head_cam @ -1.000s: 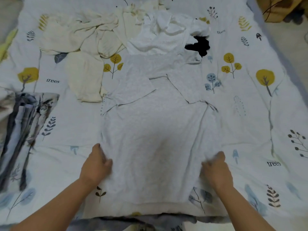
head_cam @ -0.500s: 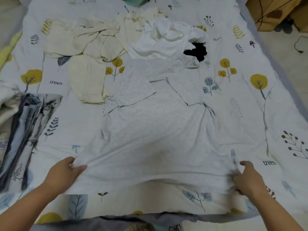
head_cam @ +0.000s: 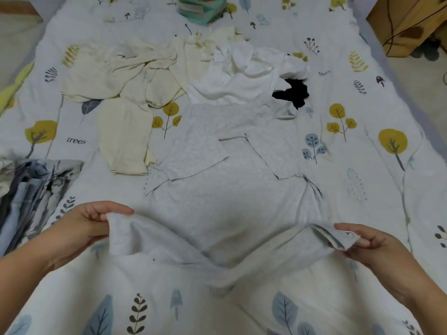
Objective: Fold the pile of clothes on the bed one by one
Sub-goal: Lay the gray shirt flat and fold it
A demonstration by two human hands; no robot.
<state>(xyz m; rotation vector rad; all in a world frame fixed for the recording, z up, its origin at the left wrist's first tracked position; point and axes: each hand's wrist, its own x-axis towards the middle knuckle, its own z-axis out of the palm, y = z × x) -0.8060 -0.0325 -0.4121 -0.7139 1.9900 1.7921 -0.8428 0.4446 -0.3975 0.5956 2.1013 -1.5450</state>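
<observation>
A light grey T-shirt [head_cam: 225, 194] lies spread on the bed, its sleeves folded in over the chest. My left hand [head_cam: 84, 226] pinches the shirt's lower left corner and holds it off the bed. My right hand [head_cam: 372, 245] pinches the lower right corner, also lifted. The hem sags between them. Beyond the shirt lies the pile: cream garments [head_cam: 125, 93], a crumpled white garment [head_cam: 244, 76] and a black piece [head_cam: 294, 94] partly hidden under it.
The bed cover [head_cam: 362, 165] is white with tree and leaf prints. A grey and black patterned folded item [head_cam: 31, 189] lies at the left edge. A teal object [head_cam: 203, 8] sits at the bed's far end. A brown box [head_cam: 408, 22] stands on the floor, far right.
Both hands have raised the shirt's bottom corners off the bed and away from the near edge. The hem, flat before, now hangs between them.
</observation>
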